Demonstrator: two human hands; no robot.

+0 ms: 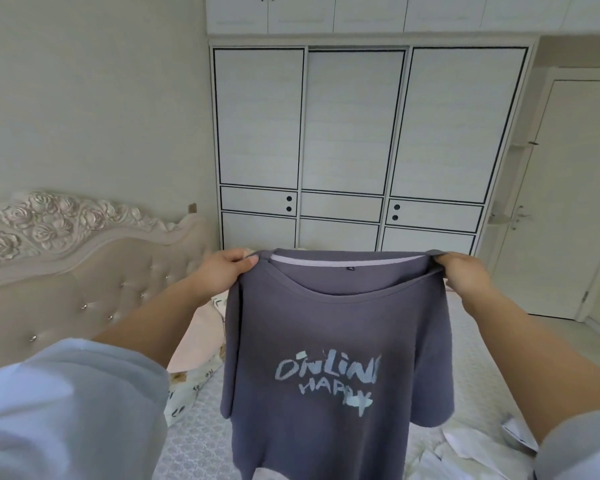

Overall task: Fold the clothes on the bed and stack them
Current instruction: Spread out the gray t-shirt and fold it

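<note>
The left hand (222,271) and the right hand (465,275) each pinch one shoulder of a grey T-shirt (329,341), which hangs upright above the bed (194,434) with its pale printed lettering facing the camera. Crumpled white garments (465,448) lie on the bed at lower right. A tufted headboard (84,282) stands at left, a white wardrobe (354,140) behind, and a white door (561,202) at right.

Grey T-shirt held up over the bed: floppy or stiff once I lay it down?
Likely floppy: the grey T-shirt hangs limp from the left hand and right hand, sleeves drooping. Probably light, since pinches at the shoulders carry it. It may wrinkle when lowered.
</note>
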